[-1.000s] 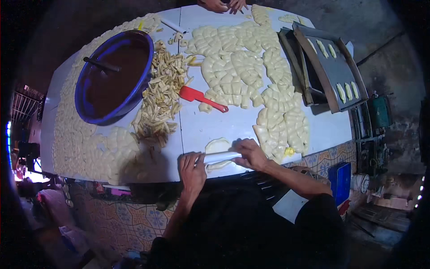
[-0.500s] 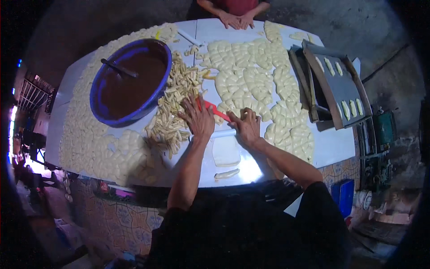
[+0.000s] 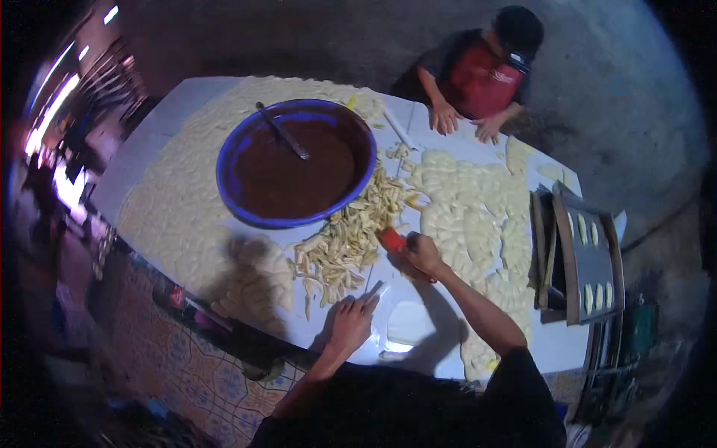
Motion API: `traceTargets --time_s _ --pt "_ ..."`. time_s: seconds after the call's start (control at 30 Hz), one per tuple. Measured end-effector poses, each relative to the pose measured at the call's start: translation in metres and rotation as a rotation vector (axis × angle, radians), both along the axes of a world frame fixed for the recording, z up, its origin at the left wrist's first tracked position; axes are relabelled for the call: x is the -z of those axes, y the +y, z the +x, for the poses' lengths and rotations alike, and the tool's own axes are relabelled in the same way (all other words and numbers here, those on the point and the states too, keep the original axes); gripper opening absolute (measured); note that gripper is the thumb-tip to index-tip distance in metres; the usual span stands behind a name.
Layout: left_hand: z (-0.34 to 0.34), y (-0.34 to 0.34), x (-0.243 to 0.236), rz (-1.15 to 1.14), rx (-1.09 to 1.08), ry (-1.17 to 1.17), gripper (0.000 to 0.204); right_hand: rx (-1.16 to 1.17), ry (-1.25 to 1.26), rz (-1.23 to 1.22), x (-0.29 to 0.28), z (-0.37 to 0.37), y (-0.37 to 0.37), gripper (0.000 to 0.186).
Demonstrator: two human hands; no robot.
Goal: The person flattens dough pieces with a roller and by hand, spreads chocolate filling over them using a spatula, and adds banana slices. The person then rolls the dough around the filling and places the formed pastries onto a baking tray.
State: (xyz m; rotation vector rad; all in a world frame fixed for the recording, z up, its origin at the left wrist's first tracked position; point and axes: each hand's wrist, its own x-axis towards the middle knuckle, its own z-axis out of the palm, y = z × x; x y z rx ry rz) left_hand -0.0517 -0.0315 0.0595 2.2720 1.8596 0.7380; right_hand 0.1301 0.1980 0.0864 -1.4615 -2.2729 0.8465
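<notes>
My right hand [image 3: 424, 255] is closed round a red spatula-like tool [image 3: 393, 240], its flat head beside a heap of pale cut strips [image 3: 340, 250]. Low over the table, my left hand [image 3: 352, 322] has its fingers stretched out, next to a pale rod [image 3: 379, 293]; whether they touch it I cannot tell. A thin, flat sheet of white dough [image 3: 409, 322] lies between my forearms. To its right and above spread many shaped pieces of dough [image 3: 474, 216].
Left of the strips stands a blue-rimmed basin [image 3: 224, 196] of brown filling with a metal spoon [image 3: 282, 131] in it. More dough pieces [image 3: 175, 201] cover the table's left. Trays [image 3: 590, 257] with dough pieces stand right. Across the table leans a person [image 3: 478, 82], hands on its edge.
The view has swung, bringing more of the other person in. My left hand has drawn back toward me, off the red tool; my right hand now grips it beside the strips.
</notes>
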Motion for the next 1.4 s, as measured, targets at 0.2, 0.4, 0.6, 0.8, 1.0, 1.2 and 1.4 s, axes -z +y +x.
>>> traceTargets --time_s 0.2,0.4,0.6,0.8,1.0,1.2,1.4 --pt "-0.015 -0.022 -0.007 0.103 -0.137 0.044 0.033 -0.429 0.197 0.363 -0.137 -0.101 0.034 0.018" --pt "-0.008 -0.033 0.030 -0.133 -0.088 0.008 0.064 -0.645 -0.499 0.405 -0.115 -0.244 0.078 0.016" --pt "-0.007 -0.036 0.031 -0.096 -0.056 -0.221 0.073 -0.869 -0.582 0.308 -0.133 -0.266 0.079 0.038" --pt "-0.004 -0.040 0.028 -0.102 -0.052 -0.145 0.073 -1.012 -0.513 0.139 -0.157 -0.250 0.084 0.024" --pt "-0.004 -0.030 0.024 -0.153 -0.148 -0.115 0.056 -0.916 -0.350 -0.067 -0.226 -0.135 0.047 0.029" --pt "-0.008 -0.011 -0.003 -0.105 -0.129 -0.218 0.057 -0.691 -0.140 -0.064 -0.125 0.054 -0.115 0.046" --pt "0.002 -0.008 0.011 -0.094 -0.114 -0.213 0.060 -0.315 -0.093 0.164 -0.001 0.120 -0.222 0.051"
